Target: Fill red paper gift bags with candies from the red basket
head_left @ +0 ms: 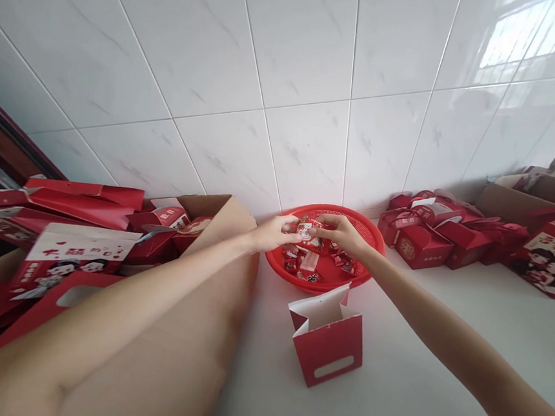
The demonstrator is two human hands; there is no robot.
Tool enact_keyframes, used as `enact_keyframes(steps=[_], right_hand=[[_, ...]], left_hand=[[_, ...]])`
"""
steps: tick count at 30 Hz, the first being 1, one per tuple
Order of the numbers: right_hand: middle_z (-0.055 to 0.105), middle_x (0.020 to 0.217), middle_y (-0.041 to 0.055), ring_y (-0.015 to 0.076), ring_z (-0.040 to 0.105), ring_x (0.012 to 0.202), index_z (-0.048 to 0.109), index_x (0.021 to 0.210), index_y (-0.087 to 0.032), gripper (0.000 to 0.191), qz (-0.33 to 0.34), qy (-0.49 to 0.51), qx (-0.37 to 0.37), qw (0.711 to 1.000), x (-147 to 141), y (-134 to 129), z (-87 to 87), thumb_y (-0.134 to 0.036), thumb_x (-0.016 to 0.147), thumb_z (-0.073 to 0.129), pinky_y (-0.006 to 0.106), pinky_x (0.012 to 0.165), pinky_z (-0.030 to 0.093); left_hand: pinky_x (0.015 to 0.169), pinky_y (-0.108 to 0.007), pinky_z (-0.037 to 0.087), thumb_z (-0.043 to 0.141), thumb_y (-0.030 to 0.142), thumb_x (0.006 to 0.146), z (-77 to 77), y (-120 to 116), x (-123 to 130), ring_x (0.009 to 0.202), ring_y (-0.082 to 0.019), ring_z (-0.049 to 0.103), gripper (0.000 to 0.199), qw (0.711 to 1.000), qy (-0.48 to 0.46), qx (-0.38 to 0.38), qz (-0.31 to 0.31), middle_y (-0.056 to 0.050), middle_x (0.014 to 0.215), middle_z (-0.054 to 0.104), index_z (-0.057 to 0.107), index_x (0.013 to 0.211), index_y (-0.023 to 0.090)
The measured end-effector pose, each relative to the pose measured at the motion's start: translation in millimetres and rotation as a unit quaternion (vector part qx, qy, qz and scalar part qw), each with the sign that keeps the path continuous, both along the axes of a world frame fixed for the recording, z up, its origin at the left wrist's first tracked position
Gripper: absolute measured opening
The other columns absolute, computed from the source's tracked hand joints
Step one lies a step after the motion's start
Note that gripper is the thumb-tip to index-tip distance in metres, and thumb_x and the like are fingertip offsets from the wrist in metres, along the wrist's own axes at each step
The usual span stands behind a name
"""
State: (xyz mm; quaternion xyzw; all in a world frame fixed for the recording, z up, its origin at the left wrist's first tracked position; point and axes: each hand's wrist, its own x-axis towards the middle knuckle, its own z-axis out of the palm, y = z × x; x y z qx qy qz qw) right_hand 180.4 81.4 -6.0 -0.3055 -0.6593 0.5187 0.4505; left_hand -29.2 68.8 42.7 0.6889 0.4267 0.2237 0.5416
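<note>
Over the red plastic basket (375, 243), both my hands hold a small red wrapped packet (307, 230) with a printed pattern. My left hand (276, 232) grips its left side, fingers closed on the edge. From the right, my right hand (342, 233) pinches it between thumb and fingers. Several red-wrapped sweets (309, 275) lie in the basket below. In front of the basket a red paper gift box (330, 352) stands upright on the white surface, its top open, its white inside showing and an oval cut-out low on its front.
A cardboard carton (206, 285) full of red gift boxes and bags stands at the left, under my left arm. Several closed red gift boxes (424, 244) sit at the right, beside another carton (503, 204). A white tiled wall (224, 154) rises behind the basket.
</note>
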Motion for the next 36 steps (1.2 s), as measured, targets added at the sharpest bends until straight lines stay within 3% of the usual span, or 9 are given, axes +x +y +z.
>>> enact_keyframes(steps=[7,11,15,19,22,24,28,32,36], right_hand=[[0.07,0.08,0.0023,0.0159,0.064,0.066,0.066,0.09,-0.018,0.04,0.003,0.066,-0.055,0.996,1.0,-5.4,-0.6,-0.05,0.07,0.08,0.026,0.057,0.053],[0.07,0.075,0.0018,0.016,0.065,0.061,0.065,0.085,-0.018,0.036,0.037,0.088,-0.067,0.993,3.3,-7.2,-0.5,-0.046,0.069,0.082,0.028,0.055,0.054],[0.069,0.082,0.0023,0.0161,0.065,0.065,0.066,0.092,-0.02,0.037,0.079,0.053,-0.064,0.993,10.6,2.0,0.4,-0.051,0.076,0.075,0.028,0.057,0.054],[0.069,0.089,0.0055,0.0186,0.067,0.074,0.063,0.107,-0.019,0.038,0.051,-0.067,-0.02,0.996,13.8,27.1,-0.3,-0.052,0.088,0.057,0.032,0.069,0.056],[0.071,0.093,0.0074,0.0215,0.068,0.082,0.065,0.104,-0.018,0.026,0.084,-0.34,0.091,0.932,0.6,41.1,-6.4,-0.036,0.087,0.059,0.032,0.071,0.053],[0.072,0.097,0.0074,0.0232,0.067,0.085,0.068,0.103,-0.019,0.024,0.114,-0.438,0.128,0.882,-16.3,43.2,-13.6,-0.029,0.08,0.066,0.03,0.071,0.051],[0.071,0.101,0.0064,0.0245,0.066,0.087,0.07,0.106,-0.023,0.045,0.154,-0.509,0.157,0.832,-53.7,37.0,-29.9,-0.023,0.062,0.081,0.028,0.067,0.048],[0.07,0.087,0.0041,0.0237,0.065,0.082,0.071,0.087,-0.021,0.025,0.187,-0.55,0.176,0.795,-69.6,32.2,-38.6,-0.014,0.064,0.075,0.028,0.066,0.047],[0.07,0.087,0.0047,0.0247,0.065,0.083,0.069,0.084,-0.019,0.016,0.194,-0.545,0.158,0.8,-61.6,33.7,-37.5,-0.015,0.068,0.073,0.028,0.067,0.049]], left_hand=[[0.093,-0.041,0.052,0.081,0.029,0.07,0.5,1.8,1.7,0.099,-0.025,0.069,0.055,0.996,-0.047,0.06,0.039,-0.009,0.104,0.074,0.061,0.119,0.014],[0.094,-0.041,0.051,0.079,0.033,0.071,7.1,-5.9,6.8,0.1,-0.024,0.067,0.044,0.995,-0.036,0.08,0.056,-0.009,0.104,0.072,0.064,0.108,0.013],[0.09,-0.039,0.051,0.076,0.036,0.072,11.4,-11.7,10.8,0.097,-0.023,0.066,0.035,0.993,-0.038,0.101,0.052,-0.008,0.101,0.071,0.066,0.098,0.013],[0.077,-0.034,0.052,0.069,0.035,0.072,8.7,-5.1,7.2,0.085,-0.022,0.066,0.029,0.983,-0.02,0.109,0.149,-0.005,0.091,0.072,0.066,0.092,0.014],[0.067,-0.03,0.048,0.065,0.036,0.071,5.1,3.2,1.8,0.076,-0.019,0.062,0.022,0.967,0.002,0.147,0.21,-0.002,0.078,0.068,0.063,0.08,0.016],[0.064,-0.028,0.046,0.063,0.036,0.07,4.3,6.4,-0.4,0.072,-0.017,0.06,0.02,0.96,0.004,0.165,0.227,0.0,0.073,0.065,0.06,0.075,0.017],[0.069,-0.029,0.047,0.063,0.037,0.066,5.4,6.2,-0.1,0.077,-0.018,0.061,0.023,0.964,-0.008,0.154,0.217,-0.001,0.077,0.067,0.062,0.078,0.017],[0.071,-0.03,0.048,0.064,0.039,0.065,3.7,5.7,-0.4,0.079,-0.02,0.063,0.026,0.967,0.014,0.151,0.204,-0.002,0.078,0.068,0.063,0.077,0.016],[0.072,-0.031,0.049,0.065,0.041,0.065,1.6,7.0,-2.2,0.081,-0.022,0.065,0.029,0.969,0.027,0.148,0.197,-0.002,0.081,0.071,0.066,0.081,0.017]])
